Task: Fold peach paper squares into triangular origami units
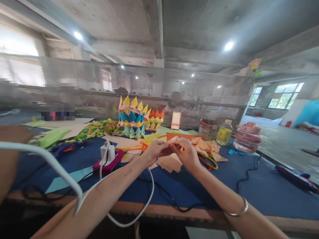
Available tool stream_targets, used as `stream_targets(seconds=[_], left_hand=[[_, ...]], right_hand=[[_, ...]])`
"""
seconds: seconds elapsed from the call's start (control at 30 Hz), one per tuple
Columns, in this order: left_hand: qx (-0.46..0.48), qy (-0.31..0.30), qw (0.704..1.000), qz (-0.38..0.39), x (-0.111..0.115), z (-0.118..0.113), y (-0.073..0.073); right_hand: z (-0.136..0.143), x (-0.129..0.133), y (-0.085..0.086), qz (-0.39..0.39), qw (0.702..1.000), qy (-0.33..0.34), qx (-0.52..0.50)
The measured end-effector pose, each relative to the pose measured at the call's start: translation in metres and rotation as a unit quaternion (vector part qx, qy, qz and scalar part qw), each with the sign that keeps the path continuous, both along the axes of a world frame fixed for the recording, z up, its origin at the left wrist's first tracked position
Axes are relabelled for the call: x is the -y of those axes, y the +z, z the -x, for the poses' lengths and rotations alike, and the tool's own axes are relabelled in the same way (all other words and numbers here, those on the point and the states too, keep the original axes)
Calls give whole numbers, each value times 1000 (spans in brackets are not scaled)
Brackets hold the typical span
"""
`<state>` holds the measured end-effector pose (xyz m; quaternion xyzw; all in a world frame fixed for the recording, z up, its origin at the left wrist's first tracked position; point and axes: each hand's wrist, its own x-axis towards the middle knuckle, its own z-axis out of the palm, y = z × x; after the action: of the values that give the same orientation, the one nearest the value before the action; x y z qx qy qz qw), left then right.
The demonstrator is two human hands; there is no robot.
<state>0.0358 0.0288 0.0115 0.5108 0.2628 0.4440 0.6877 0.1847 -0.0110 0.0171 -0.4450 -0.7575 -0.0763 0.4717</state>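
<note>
My left hand (157, 152) and my right hand (186, 153) meet over the middle of the table, fingertips pinched together. Between them is what looks like a small piece of peach paper, mostly hidden by the fingers. Folded peach sheets (169, 162) lie just below the hands, and more crumpled peach paper pieces (205, 145) spread to the right. Beside my right hand rest yellow-handled scissors (211, 163). Behind stand stacked, pointed paper rings (132, 118) in yellow, blue and green, with an orange and yellow paper ring (156, 120) alongside.
A magenta power strip (107, 165) holds a white charger (108, 152); a white cable (59, 169) loops across the left foreground. On the right are a yellow-liquid bottle (224, 132), a pink jug (248, 136) and a dark tool (296, 177). Another person's arm (11, 159) appears at far left.
</note>
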Motion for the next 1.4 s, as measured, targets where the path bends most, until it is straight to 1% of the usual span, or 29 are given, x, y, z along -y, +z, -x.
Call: stream_targets(seconds=[0.2, 0.37, 0.6, 0.8, 0.97, 1.13, 1.2, 1.23, 1.3, 1.37, 1.4], left_hand=[[12, 1, 1000, 5, 0, 0, 0], [10, 7, 1000, 6, -3, 0, -2], [23, 7, 999, 22, -3, 1, -1], [34, -12, 999, 33, -3, 2, 0], [28, 10, 999, 25, -5, 1, -3], [28, 28, 999, 9, -6, 2, -4], [25, 42, 999, -4, -7, 2, -4], [21, 51, 998, -12, -7, 2, -3], [13, 72, 997, -27, -6, 2, -2], [4, 91, 995, -42, -4, 2, 0], [-1, 98, 994, -50, -3, 2, 1]], right_hand=[[0, 1, -1, -7, 1000, 18, 4], [-2, 0, -2, -20, 999, 22, 36], [-4, 1, 0, -28, 996, 19, 83], [-3, 1, 0, -35, 994, 4, 104], [-1, -1, 0, -66, 989, 2, 129], [3, 6, 4, -82, 986, -10, 148], [4, 9, 5, -92, 988, -11, 123], [5, 9, 5, -96, 991, -15, 93], [4, 7, 5, -89, 996, -29, 0], [3, 1, 2, -42, 991, -36, -125], [3, -3, 1, 7, 981, -28, -190]])
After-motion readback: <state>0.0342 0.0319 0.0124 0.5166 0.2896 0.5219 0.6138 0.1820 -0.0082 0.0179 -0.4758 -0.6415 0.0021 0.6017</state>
